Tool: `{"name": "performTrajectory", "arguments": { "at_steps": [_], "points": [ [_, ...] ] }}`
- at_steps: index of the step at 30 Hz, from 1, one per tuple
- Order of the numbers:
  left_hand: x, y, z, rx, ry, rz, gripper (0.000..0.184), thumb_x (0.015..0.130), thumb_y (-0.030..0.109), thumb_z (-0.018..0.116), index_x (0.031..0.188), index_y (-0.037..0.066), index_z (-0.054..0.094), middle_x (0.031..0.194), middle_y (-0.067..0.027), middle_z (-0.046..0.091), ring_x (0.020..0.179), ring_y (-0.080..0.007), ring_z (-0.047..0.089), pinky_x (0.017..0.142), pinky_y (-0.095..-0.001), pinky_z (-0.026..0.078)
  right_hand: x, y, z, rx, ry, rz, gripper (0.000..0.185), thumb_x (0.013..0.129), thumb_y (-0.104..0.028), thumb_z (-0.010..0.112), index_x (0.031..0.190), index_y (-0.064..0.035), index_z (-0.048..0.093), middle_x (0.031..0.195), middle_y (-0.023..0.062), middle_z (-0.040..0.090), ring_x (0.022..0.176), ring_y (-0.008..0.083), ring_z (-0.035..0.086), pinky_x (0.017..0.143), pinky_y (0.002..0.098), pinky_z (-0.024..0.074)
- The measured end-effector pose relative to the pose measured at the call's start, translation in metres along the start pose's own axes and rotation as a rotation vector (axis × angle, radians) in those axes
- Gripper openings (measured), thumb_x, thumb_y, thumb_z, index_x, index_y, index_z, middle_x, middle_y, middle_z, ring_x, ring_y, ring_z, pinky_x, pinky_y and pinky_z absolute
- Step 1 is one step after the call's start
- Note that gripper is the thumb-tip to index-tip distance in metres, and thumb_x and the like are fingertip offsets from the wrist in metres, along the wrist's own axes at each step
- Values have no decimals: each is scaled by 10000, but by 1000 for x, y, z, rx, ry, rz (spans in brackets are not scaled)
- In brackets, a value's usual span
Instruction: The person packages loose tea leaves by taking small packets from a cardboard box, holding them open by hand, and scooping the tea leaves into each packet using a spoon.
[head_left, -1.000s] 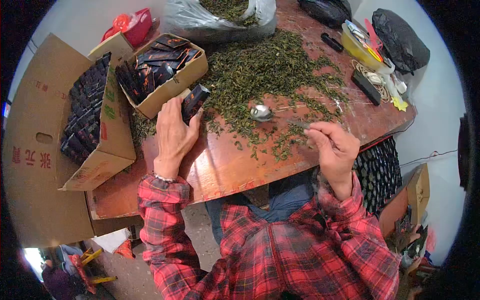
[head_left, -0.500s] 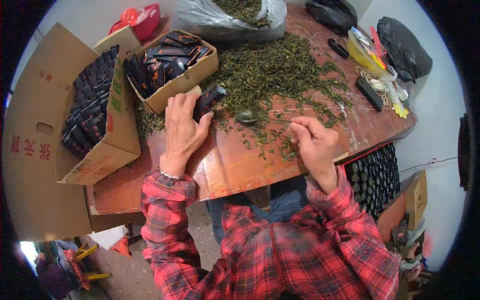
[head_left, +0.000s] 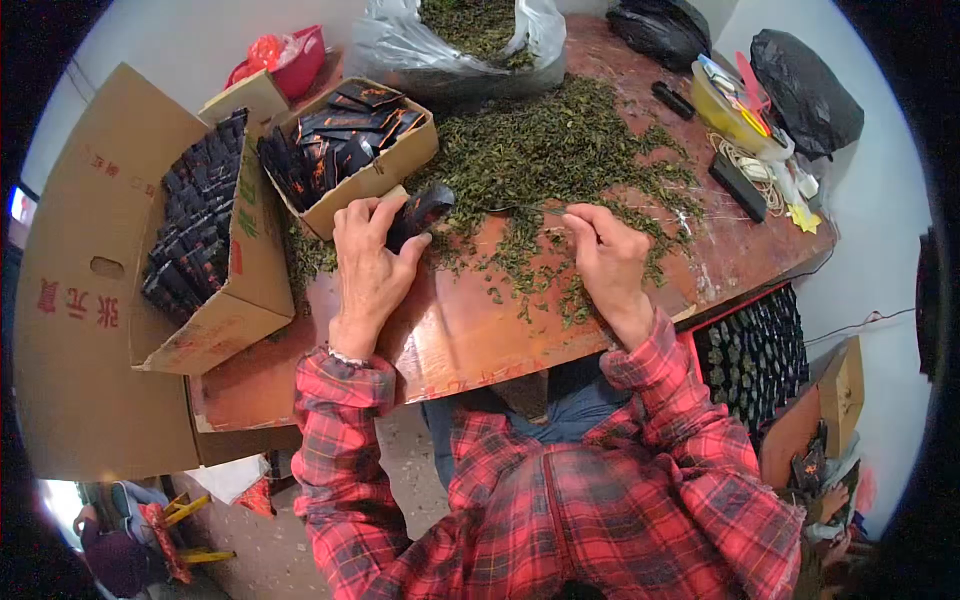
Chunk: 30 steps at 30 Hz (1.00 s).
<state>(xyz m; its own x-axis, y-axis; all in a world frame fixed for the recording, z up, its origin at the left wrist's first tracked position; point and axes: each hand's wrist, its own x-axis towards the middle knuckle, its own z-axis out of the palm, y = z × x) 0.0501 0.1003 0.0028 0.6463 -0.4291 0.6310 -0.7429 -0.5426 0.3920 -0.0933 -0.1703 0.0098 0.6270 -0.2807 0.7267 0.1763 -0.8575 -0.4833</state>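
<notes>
Between the thumb and fingers of my left hand (head_left: 372, 262) is a small black packet (head_left: 428, 212), its end pointing up and to the right, beside the small carton. My right hand (head_left: 612, 260) pinches the handle of a metal spoon (head_left: 548, 209). The spoon's bowl lies at the near left part of the heap of dried green leaves (head_left: 560, 140), partly hidden among them. Loose leaves are scattered on the red-brown table (head_left: 450, 345) between my hands.
An open small carton (head_left: 375, 165) of black packets stands behind my left hand. Left of it is a larger cardboard box (head_left: 255, 270) full of packets. At the back are a plastic bag (head_left: 400, 50) of leaves and a yellow basket (head_left: 722, 108).
My right hand has moved left with the spoon, whose bowl has gone from above the table into the leaves. My left hand still holds the black packet.
</notes>
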Motion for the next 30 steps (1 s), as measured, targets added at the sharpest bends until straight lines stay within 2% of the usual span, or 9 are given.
{"name": "performTrajectory", "arguments": {
  "at_steps": [1,7,10,19,22,30],
  "points": [
    [1,4,-1,-8,-3,-3,522,763,155,868,1255,88,706,1135,-148,616,1081,-371,555,962,-476,460,1,-1,0,0,2,-9,69,948,-51,757,1016,-40,761,881,131,780,740,298,762,661,381,587],
    [9,25,7,-61,-88,-11,538,820,143,846,1323,77,666,1190,-160,639,1121,-371,571,997,-452,479,3,-1,2,60,37,5,68,956,-29,739,1021,-35,757,899,122,790,762,273,772,666,364,586],
    [16,31,20,-113,-59,-5,534,832,137,838,1329,64,659,1209,-166,647,1150,-383,583,1014,-453,486,1,6,4,105,44,37,100,966,-9,735,1055,-17,781,816,104,779,680,161,759,617,290,576],
    [17,23,27,-176,8,-3,571,815,107,848,1346,33,651,1214,-184,674,1150,-395,614,1014,-451,509,-6,20,7,120,50,75,111,994,29,690,1064,13,775,794,58,764,688,107,729,605,264,577],
    [17,20,27,-171,17,-13,577,814,105,851,1349,27,650,1219,-189,677,1150,-399,619,1012,-453,512,-6,15,7,207,46,204,121,941,34,745,1045,-20,775,843,119,780,708,202,767,630,320,592],
    [16,23,25,-194,12,-18,593,812,134,863,1346,5,641,1217,-201,674,1145,-403,621,1004,-457,516,-1,5,-1,183,89,141,112,961,49,734,1059,9,771,842,97,788,731,150,771,635,292,601]
  ]
}}
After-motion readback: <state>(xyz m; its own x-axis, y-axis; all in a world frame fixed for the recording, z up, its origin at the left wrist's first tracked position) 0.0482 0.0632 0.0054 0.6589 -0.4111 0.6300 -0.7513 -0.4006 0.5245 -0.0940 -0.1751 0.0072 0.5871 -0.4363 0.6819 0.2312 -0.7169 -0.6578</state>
